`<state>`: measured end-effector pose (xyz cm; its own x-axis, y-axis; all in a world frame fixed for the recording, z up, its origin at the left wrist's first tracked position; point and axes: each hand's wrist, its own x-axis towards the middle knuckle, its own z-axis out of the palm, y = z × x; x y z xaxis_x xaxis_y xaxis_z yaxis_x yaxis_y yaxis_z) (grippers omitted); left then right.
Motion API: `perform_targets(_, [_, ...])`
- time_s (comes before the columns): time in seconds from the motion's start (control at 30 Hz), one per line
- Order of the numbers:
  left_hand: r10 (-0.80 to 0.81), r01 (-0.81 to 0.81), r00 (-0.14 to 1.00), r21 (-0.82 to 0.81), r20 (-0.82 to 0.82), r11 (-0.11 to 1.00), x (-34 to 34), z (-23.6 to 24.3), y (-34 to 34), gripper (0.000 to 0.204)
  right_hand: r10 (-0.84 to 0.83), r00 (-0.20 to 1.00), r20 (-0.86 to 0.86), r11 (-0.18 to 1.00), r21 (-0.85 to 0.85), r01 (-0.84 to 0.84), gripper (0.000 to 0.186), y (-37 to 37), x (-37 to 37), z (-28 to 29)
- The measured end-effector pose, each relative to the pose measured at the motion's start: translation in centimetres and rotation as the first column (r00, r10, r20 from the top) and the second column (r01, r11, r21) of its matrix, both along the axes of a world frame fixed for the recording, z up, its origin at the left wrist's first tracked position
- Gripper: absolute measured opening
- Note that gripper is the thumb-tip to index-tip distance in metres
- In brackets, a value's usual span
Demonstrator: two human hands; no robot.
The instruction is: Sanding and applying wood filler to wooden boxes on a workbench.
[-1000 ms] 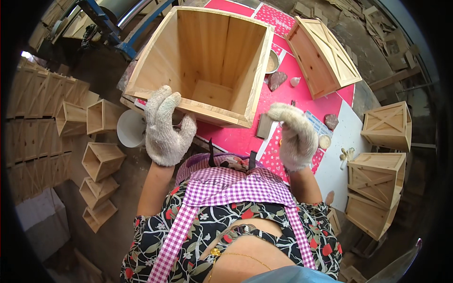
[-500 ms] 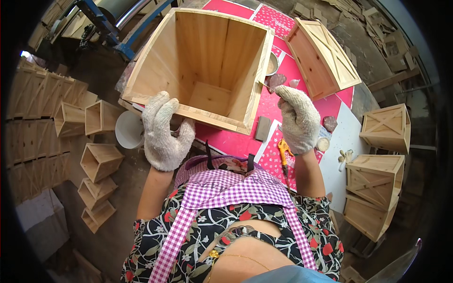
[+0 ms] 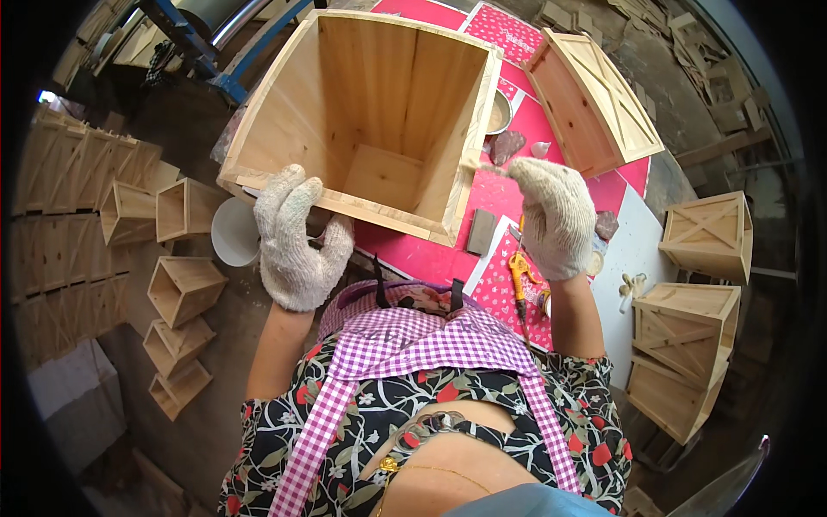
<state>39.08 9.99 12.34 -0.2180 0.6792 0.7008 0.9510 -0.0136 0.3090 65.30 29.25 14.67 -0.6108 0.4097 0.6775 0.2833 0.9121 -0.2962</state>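
Observation:
A large open wooden box (image 3: 396,221) lies tilted on the bench, its mouth facing me. My left hand (image 3: 300,246), in a white knitted glove, is closed over the box's near rim at the left, thumb below and fingers on the edge. Also gloved, my right hand (image 3: 558,220) pinches a thin, narrow strip-like tool (image 3: 493,168) whose tip is close to the box's right edge. Motion blurs this tool, and its handle is hidden in the fist. Below that hand lie a yellow-handled tool (image 3: 519,274) and a grey rectangular block (image 3: 481,233).
Pink patterned sheets (image 3: 504,39) cover the bench. A crossed-slat wooden panel piece (image 3: 594,103) stands at the far right, near a bowl (image 3: 501,112) and a brownish lump (image 3: 508,148). Wooden boxes stand right (image 3: 706,237) and left (image 3: 185,289); a white bucket (image 3: 234,233) is beside my left hand.
My right hand has shifted slightly right, and the thin tool's tip has moved a little down along the box's right edge. My left hand keeps its hold on the rim.

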Motion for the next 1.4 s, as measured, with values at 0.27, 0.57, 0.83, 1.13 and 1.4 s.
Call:
perform_targets(0.27, [-0.003, 0.003, 1.000, -0.008, -0.006, 1.000, 0.2, 0.5, -0.2, 0.053, 0.004, 1.000, 0.029, 0.999, 0.033, -0.005, 0.029, 1.6, -0.7, 1.0])
perform_targets(0.57, [-0.009, 0.009, 1.000, -0.002, 0.004, 1.000, -0.1, 0.1, 0.5, 0.053, 0.228, 0.973, -0.022, 0.934, -0.279, -0.225, 0.020, 2.5, 0.3, 0.2])
perform_targets(0.83, [0.005, -0.005, 1.000, 0.001, -0.010, 1.000, 0.3, 0.1, 0.0, 0.053, 0.038, 0.994, 0.102, 0.995, 0.087, -0.047, 0.028, 1.8, -0.1, 0.9])
perform_targets(1.13, [-0.017, 0.017, 1.000, 0.031, 0.013, 0.999, 0.5, 0.2, -0.3, 0.053, -0.017, 0.999, -0.044, 0.998, -0.065, 0.014, 0.032, 2.2, -0.9, -0.1])
perform_targets(1.4, [-0.005, 0.004, 1.000, 0.029, 0.011, 1.000, 0.3, -0.4, 0.3, 0.053, 0.307, 0.947, 0.088, 0.945, -0.144, -0.293, 0.031, 0.9, 0.8, 1.0])
